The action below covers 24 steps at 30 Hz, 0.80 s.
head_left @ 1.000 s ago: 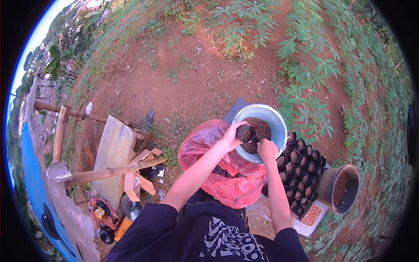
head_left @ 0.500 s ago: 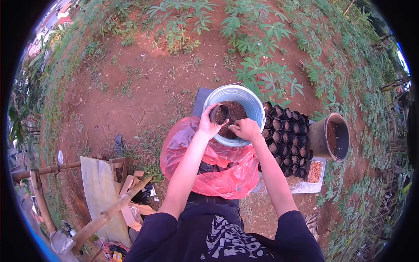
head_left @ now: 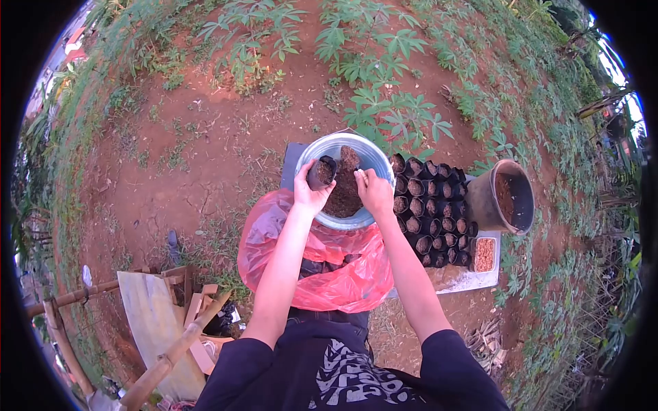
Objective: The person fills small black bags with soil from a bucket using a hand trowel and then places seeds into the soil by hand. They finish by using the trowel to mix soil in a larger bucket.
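The left hand [head_left: 310,194] has its fingers wrapped around a small black grow bag [head_left: 321,172], holding it tilted over the near-left rim of a pale blue bucket [head_left: 310,147]; the bag's mouth shows dark soil inside. The right hand [head_left: 374,192] hovers over the bucket's right side with fingers curled together, seemingly pinching a bit of soil, though how tightly cannot be told. The bucket holds a heap of dark soil [head_left: 345,192]. Just below it, against the person's knees, lies a crumpled red plastic bag [head_left: 329,274]. To the right of the bucket, filled black grow bags [head_left: 432,212] stand packed in rows, touching each other. Beyond them sits a large dark pot [head_left: 504,198], and near it a small tray of reddish grains [head_left: 484,254]. Bare red earth [head_left: 205,151] and leafy plants [head_left: 384,109] surround everything.
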{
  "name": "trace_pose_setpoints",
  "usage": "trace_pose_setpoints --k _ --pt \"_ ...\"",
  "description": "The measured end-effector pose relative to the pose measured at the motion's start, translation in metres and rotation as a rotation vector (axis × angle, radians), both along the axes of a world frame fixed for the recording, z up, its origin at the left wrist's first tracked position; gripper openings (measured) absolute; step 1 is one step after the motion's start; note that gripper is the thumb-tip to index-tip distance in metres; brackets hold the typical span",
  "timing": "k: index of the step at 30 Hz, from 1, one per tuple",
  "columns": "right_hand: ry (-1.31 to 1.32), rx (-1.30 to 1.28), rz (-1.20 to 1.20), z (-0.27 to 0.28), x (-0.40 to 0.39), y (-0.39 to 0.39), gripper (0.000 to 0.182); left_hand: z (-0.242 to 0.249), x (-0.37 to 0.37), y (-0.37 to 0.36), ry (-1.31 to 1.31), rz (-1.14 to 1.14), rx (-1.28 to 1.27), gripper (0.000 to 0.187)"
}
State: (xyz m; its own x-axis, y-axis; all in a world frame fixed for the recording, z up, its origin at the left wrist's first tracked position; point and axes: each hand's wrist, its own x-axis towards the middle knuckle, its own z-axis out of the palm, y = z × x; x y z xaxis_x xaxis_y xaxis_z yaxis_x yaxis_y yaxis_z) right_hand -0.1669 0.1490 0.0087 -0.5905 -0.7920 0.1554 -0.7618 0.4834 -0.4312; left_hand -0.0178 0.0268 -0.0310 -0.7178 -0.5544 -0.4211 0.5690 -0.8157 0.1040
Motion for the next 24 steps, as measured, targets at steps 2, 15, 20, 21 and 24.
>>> trace_pose_setpoints --k 2,15,20,21,24 --pt "-0.008 -0.033 0.005 0.002 0.001 0.001 0.035 -0.003 0.002 0.0 0.039 -0.003 -0.005 0.037" --pt "-0.068 -0.054 0.017 0.005 0.002 0.003 0.037 0.007 -0.012 0.008 -0.281 -0.035 -0.076 0.03" --pt "-0.138 -0.064 -0.046 0.009 0.001 0.003 0.033 -0.018 -0.028 0.002 -0.372 -0.122 0.046 0.026" --pt "-0.153 -0.059 -0.032 0.008 -0.001 0.004 0.031 -0.018 -0.029 0.001 -0.398 -0.116 0.047 0.025" --pt "-0.136 -0.101 0.018 0.009 0.001 0.004 0.029 -0.017 -0.03 0.003 -0.452 -0.154 0.038 0.025"
